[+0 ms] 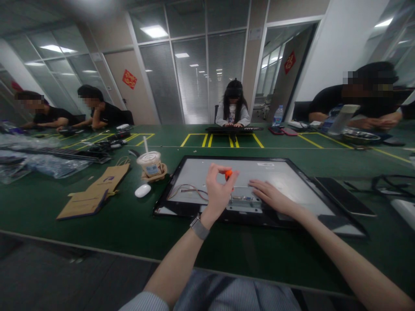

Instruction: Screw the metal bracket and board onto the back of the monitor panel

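My left hand pinches an orange-handled screwdriver between thumb and fingers, holding it roughly upright. Its lower end comes down by a metal bracket with a small circuit board at the near edge of a display panel. The panel lies flat, grey with a black frame. Fingers stretched out, my right hand rests on the grey surface just right of the bracket. Thin cables run across the panel left of my left hand. The screwdriver's tip is too small to make out clearly.
Left of the panel are a white mouse, an iced drink cup in a cardboard holder and a brown paper bag. A dark flat device and cables lie at right. Several people sit around the green table.
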`<state>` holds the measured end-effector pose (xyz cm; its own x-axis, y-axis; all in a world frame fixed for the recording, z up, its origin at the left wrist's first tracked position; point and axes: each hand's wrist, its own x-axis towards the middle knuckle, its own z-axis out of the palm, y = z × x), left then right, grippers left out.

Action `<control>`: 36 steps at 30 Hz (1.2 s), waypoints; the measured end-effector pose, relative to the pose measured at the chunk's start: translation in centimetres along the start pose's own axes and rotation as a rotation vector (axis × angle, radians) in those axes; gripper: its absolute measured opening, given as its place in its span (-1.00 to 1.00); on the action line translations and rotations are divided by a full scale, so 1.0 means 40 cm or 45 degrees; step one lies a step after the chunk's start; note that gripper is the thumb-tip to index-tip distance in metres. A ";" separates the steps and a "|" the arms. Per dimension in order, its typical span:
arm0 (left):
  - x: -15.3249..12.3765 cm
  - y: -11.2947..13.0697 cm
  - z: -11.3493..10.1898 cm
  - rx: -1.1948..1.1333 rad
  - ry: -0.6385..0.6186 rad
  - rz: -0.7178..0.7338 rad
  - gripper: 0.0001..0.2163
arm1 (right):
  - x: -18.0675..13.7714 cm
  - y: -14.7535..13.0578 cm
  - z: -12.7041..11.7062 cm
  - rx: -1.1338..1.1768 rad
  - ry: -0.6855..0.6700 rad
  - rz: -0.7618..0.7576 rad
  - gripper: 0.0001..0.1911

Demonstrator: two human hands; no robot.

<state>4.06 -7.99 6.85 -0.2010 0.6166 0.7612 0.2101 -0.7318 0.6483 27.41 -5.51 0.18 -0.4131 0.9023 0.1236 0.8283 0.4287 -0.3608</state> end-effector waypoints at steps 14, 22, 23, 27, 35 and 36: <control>-0.010 0.004 0.005 -0.112 -0.149 -0.012 -0.83 | -0.002 0.000 0.000 -0.014 0.011 -0.008 -0.38; -0.010 0.006 0.005 -0.064 -0.122 -0.031 -0.81 | 0.001 -0.003 -0.001 -0.027 0.001 -0.007 -0.39; -0.011 0.005 0.004 -0.092 -0.128 -0.062 -0.80 | 0.001 -0.003 0.000 -0.030 0.003 -0.007 -0.38; -0.015 0.004 0.003 -0.175 -0.190 -0.157 -0.75 | 0.003 0.000 0.000 -0.025 -0.002 -0.013 -0.39; -0.010 0.011 0.006 -0.064 -0.115 0.050 -0.90 | -0.002 -0.005 -0.003 -0.004 -0.012 0.001 -0.38; -0.009 0.011 0.006 -0.061 -0.100 0.050 -0.90 | -0.002 -0.005 -0.003 -0.003 -0.010 0.001 -0.38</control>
<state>4.45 -8.47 6.89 -0.1177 0.6066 0.7863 0.1702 -0.7678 0.6177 27.34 -5.66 0.36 -0.4153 0.9023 0.1157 0.8295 0.4279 -0.3591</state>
